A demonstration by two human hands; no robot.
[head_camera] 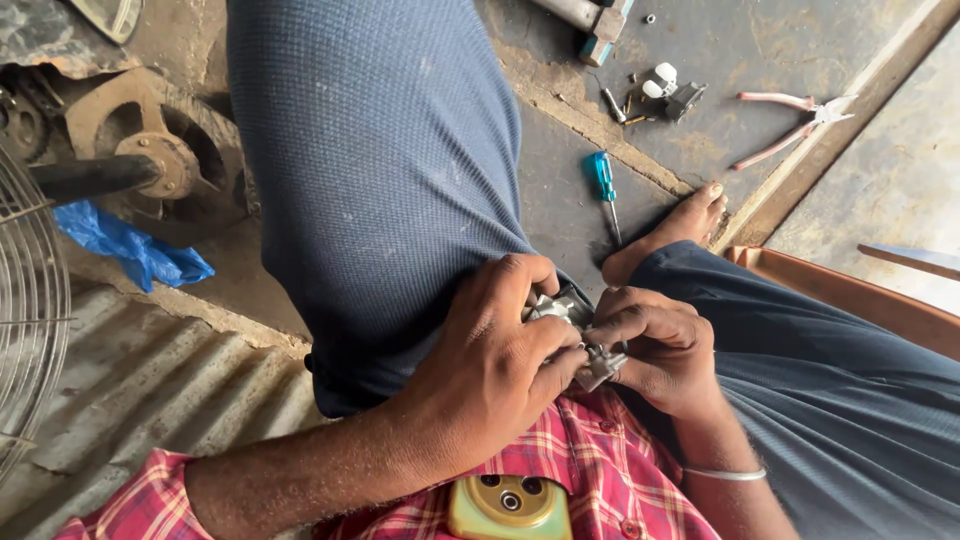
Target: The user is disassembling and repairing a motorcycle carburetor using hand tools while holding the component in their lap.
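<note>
Both of my hands close around a small grey metal part (578,335) held in my lap between my knees. My left hand (495,360) wraps over its left side, fingers curled on top. On the right side, the fingertips of my right hand (660,350) pinch the part. Most of the part is hidden under my fingers. A thin silver bangle (725,474) sits on my right wrist. I wear blue trousers and a red checked shirt.
On the floor ahead lie a blue-handled screwdriver (604,188), pink-handled pliers (795,125), small screws and fittings (660,92), and my bare foot (675,230). A blue plastic bag (130,250), a fan motor (150,160) and wire fan guard (30,300) sit left. A yellow-green object (510,508) rests by my shirt.
</note>
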